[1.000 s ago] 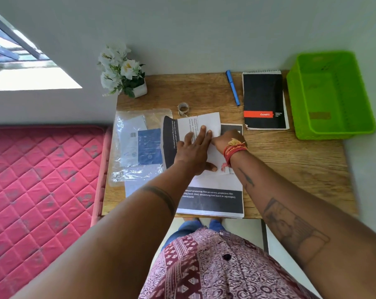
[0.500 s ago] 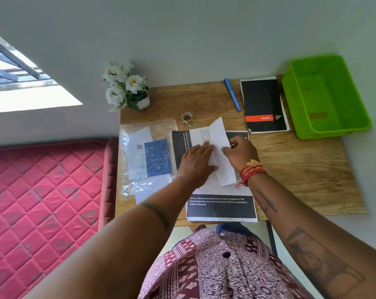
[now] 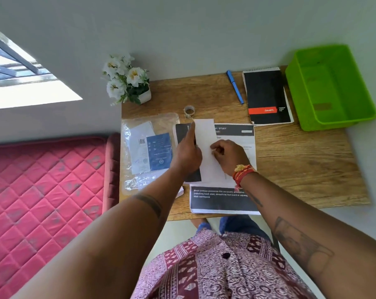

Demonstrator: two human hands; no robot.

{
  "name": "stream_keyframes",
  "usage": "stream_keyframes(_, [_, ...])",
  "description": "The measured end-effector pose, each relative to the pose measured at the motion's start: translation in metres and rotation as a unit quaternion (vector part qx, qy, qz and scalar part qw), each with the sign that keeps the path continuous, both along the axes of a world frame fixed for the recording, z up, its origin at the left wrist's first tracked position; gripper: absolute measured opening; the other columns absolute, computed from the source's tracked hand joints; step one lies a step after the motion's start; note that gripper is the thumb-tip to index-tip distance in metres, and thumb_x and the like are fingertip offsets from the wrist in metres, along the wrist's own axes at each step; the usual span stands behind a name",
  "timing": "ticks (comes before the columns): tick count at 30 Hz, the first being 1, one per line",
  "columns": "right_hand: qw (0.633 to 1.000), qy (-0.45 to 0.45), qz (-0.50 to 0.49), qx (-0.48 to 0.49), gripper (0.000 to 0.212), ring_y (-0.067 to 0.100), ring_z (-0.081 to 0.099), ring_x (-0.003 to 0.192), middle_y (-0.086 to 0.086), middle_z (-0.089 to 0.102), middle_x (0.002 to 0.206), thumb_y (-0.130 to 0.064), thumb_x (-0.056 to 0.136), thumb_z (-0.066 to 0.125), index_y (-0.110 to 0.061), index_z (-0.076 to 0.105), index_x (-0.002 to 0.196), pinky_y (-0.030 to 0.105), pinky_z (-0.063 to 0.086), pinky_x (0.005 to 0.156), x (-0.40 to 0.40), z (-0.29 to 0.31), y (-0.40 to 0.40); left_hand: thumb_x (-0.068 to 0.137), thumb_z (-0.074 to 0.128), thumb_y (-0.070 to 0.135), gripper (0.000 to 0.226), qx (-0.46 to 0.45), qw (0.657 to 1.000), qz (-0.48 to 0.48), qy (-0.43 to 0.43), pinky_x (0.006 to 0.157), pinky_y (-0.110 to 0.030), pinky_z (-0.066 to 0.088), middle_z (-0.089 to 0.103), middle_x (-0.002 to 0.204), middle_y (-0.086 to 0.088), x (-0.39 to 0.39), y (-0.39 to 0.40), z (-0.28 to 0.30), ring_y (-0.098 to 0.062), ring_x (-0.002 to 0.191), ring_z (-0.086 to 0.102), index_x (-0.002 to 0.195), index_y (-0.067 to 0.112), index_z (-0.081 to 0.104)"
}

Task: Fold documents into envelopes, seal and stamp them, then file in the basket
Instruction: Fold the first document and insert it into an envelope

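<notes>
1. While the left hand point(image 3: 188, 153) lies with straight fingers along the left edge of the folded white sheet point(image 3: 207, 147), the right hand point(image 3: 228, 155) presses curled fingers onto its middle.
2. That sheet rests on the printed document stack point(image 3: 234, 165).
3. Right of the stack stands the green basket point(image 3: 331, 87); left of it lies a clear plastic packet point(image 3: 148, 149).

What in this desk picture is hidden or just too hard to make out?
Head view, the only one:
- Left hand and right hand cover much of the folded sheet, hiding its creases.
- Small print on the printed document is blurred.
- Items inside the plastic sleeve are dimmed by glare.
- Green basket: label inside is too small.
</notes>
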State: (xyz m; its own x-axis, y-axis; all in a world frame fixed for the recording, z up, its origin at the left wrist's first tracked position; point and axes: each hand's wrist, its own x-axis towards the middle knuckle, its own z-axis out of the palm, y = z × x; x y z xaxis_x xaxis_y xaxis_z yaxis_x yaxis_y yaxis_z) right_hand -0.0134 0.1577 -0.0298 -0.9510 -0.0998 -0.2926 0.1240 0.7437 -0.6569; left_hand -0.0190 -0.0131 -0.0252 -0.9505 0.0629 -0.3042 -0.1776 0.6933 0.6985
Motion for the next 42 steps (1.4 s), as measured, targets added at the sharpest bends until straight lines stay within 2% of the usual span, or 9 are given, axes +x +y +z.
stream_keyframes(2, [1.000,-0.008,-0.001,0.003,0.014,0.021,0.065,0.090,0.001,0.068,0.095,-0.016,0.091,0.072,-0.016,0.073,0.105,0.025,0.048,0.081,-0.005,-0.001,-0.002,0.101,0.059,0.017,0.084,-0.059,0.996,-0.069,-0.017,0.118,-0.052,0.039,0.022,0.171,-0.007,0.004,-0.002,-0.006,-0.032,0.149,0.036,0.166,0.032,0.007])
stream_keyframes(4, [1.000,-0.021,-0.006,0.013,0.010,0.018,0.064,0.082,-0.006,0.065,0.083,-0.022,0.089,0.075,-0.019,0.069,0.097,0.024,0.043,0.073,-0.013,-0.003,-0.005,0.101,0.063,0.021,0.081,-0.140,0.978,-0.154,-0.015,0.122,-0.050,0.029,-0.011,0.173,-0.008,0.011,-0.001,-0.014,-0.037,0.156,0.019,0.166,0.025,0.015])
stream_keyframes(7, [0.997,-0.052,-0.018,0.047,0.014,0.018,0.062,0.076,-0.007,0.065,0.079,-0.032,0.089,0.075,-0.022,0.065,0.086,0.026,0.040,0.068,-0.027,-0.005,-0.008,0.102,0.062,0.023,0.078,-0.189,0.963,-0.191,0.003,0.119,-0.052,0.034,-0.029,0.169,-0.007,0.016,0.005,-0.017,-0.040,0.156,0.012,0.165,0.020,0.016])
stream_keyframes(11, [0.994,-0.070,-0.013,0.085,0.024,0.024,0.064,0.079,-0.002,0.066,0.077,-0.033,0.092,0.070,-0.019,0.062,0.075,0.027,0.037,0.068,-0.045,-0.007,-0.008,0.105,0.055,0.029,0.080,-0.222,0.950,-0.218,-0.008,0.125,-0.051,0.022,-0.018,0.172,-0.009,0.011,0.008,-0.015,-0.034,0.159,0.000,0.166,0.016,0.005])
stream_keyframes(18, [0.989,-0.072,-0.066,0.108,0.025,0.025,0.063,0.087,0.003,0.069,0.097,-0.037,0.091,0.072,-0.014,0.064,0.099,0.030,0.039,0.074,-0.051,-0.005,-0.006,0.100,0.063,0.040,0.097,-0.272,0.926,-0.258,-0.044,0.126,-0.053,0.014,-0.020,0.172,-0.008,0.006,0.005,-0.007,-0.035,0.159,-0.008,0.166,0.021,-0.006])
stream_keyframes(22, [0.986,-0.099,-0.039,0.130,0.028,0.026,0.063,0.084,0.007,0.070,0.093,-0.039,0.089,0.074,-0.015,0.063,0.098,0.030,0.037,0.069,-0.053,0.001,-0.004,0.098,0.066,0.042,0.102,-0.278,0.923,-0.260,-0.054,0.125,-0.055,0.013,-0.020,0.172,-0.009,0.006,0.007,-0.005,-0.036,0.159,-0.009,0.165,0.021,-0.007])
stream_keyframes(26, [0.980,-0.121,0.002,0.158,0.036,0.028,0.063,0.086,0.009,0.072,0.106,-0.042,0.087,0.077,-0.011,0.064,0.101,0.031,0.038,0.070,-0.055,0.014,-0.004,0.096,0.069,0.045,0.107,-0.282,0.921,-0.263,-0.064,0.126,-0.055,0.012,-0.022,0.171,-0.008,0.005,0.007,-0.003,-0.035,0.159,-0.011,0.165,0.022,-0.010])
stream_keyframes(30, [0.973,-0.152,0.027,0.172,0.038,0.026,0.062,0.076,0.013,0.072,0.094,-0.041,0.086,0.078,-0.006,0.067,0.094,0.030,0.038,0.068,-0.043,0.024,0.001,0.095,0.069,0.045,0.108,-0.286,0.919,-0.265,-0.064,0.126,-0.054,0.011,-0.023,0.171,-0.008,0.004,0.008,-0.002,-0.035,0.159,-0.011,0.165,0.022,-0.010])
stream_keyframes(42, [0.965,-0.162,0.092,0.184,0.043,0.030,0.063,0.092,0.011,0.070,0.101,-0.044,0.082,0.081,-0.012,0.060,0.102,0.033,0.043,0.074,-0.015,0.019,0.019,0.096,0.069,0.043,0.108,-0.290,0.915,-0.267,-0.081,0.125,-0.056,0.012,-0.025,0.170,-0.008,0.005,0.010,0.001,-0.036,0.158,-0.012,0.165,0.021,-0.011])
